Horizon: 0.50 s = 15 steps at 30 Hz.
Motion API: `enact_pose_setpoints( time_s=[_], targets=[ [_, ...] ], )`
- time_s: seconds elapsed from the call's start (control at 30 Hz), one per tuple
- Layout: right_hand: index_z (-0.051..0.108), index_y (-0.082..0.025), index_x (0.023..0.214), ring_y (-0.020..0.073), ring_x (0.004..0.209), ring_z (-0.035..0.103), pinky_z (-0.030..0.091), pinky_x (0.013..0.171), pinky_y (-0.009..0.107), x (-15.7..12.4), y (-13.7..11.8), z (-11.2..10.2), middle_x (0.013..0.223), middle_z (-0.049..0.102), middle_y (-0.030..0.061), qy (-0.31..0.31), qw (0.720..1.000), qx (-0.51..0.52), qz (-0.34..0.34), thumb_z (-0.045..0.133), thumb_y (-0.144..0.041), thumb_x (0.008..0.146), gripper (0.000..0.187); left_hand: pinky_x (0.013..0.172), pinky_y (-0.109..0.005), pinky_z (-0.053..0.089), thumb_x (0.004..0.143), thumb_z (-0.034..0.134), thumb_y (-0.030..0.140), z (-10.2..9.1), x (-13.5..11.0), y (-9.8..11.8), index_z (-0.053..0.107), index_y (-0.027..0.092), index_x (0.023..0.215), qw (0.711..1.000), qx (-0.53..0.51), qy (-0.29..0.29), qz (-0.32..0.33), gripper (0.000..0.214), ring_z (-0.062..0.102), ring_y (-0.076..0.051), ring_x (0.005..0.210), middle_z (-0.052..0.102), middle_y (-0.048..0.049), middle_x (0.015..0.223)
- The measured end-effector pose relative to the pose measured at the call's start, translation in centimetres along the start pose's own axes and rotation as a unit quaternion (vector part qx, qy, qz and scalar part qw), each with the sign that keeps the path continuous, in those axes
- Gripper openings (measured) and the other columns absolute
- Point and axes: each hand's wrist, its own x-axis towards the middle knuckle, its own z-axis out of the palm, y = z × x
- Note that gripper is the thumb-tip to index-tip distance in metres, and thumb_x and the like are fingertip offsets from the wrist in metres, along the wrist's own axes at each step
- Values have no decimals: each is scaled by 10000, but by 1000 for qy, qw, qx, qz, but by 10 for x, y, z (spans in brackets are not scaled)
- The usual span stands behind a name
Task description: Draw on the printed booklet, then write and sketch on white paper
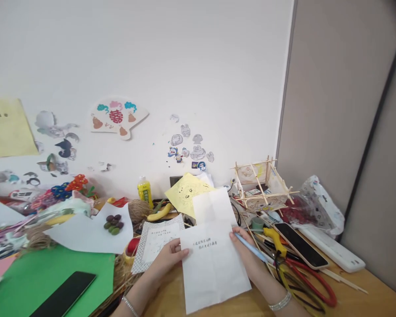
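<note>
A white sheet of paper (213,273) with two short lines of handwritten characters is held up over the desk. My left hand (168,260) pinches its left edge, thumb on the front. At the upper right edge my right hand (244,248) is closed on the paper, with a light blue pen (252,247) lying across the hand. Behind the sheet's top stands another blank white paper (214,204); whether the two are joined I cannot tell. Left of my left hand lies a card with a patterned border (158,242), also bearing writing and a faint drawing.
Red-handled scissors (328,286), a phone (302,246), a white power strip (336,251) and a stick frame (262,185) crowd the right. Leftward are green paper (95,259), a dark phone-like slab (64,295), a yellow bottle (145,192) and a toy banana (159,213).
</note>
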Motion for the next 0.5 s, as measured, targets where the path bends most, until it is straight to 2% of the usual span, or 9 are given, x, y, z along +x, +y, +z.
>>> enact_pose_setpoints(
  time_s=[0.07, 0.13, 0.27, 0.37, 0.5],
  targets=[
    [620, -205, 825, 221, 702, 604, 495, 617, 303, 0, -6, -1, 782, 670, 28, 14, 1000, 10, 1, 731, -539, 658, 390, 709, -359, 518, 723, 635, 688, 4, 1, -3, 654, 115, 913, 1000, -19, -5, -10, 604, 669, -257, 791, 712, -83, 856],
    [625, -201, 815, 213, 673, 597, 487, 593, 293, -1, -10, -1, 763, 669, 27, 24, 1000, 2, -9, 732, -533, 659, 382, 688, -347, 520, 789, 645, 595, 6, 2, -6, 647, 115, 873, 1000, -24, 3, -17, 487, 661, -217, 748, 693, -53, 812],
    [629, -198, 792, 208, 662, 584, 476, 576, 281, -1, -12, -2, 738, 652, 21, 43, 998, -30, -31, 722, -527, 670, 364, 762, -359, 527, 908, 605, 366, 6, 4, -6, 632, 123, 943, 999, -30, 27, -16, 248, 647, -187, 831, 661, -29, 923],
    [623, -197, 824, 213, 684, 592, 486, 595, 286, 1, -6, -6, 764, 660, 28, 29, 997, -53, -43, 688, -544, 709, 371, 760, -358, 531, 920, 591, 352, 7, 4, -4, 626, 122, 968, 999, -42, 29, -16, 237, 643, -189, 840, 653, -30, 936],
    [633, -207, 873, 242, 711, 616, 496, 595, 309, 9, 9, -16, 782, 682, 44, 46, 992, -103, -61, 643, -578, 740, 394, 629, -299, 521, 877, 630, 430, 18, -1, -4, 627, 123, 906, 997, -68, 3, -27, 308, 631, -148, 677, 652, -15, 795]
  ],
)
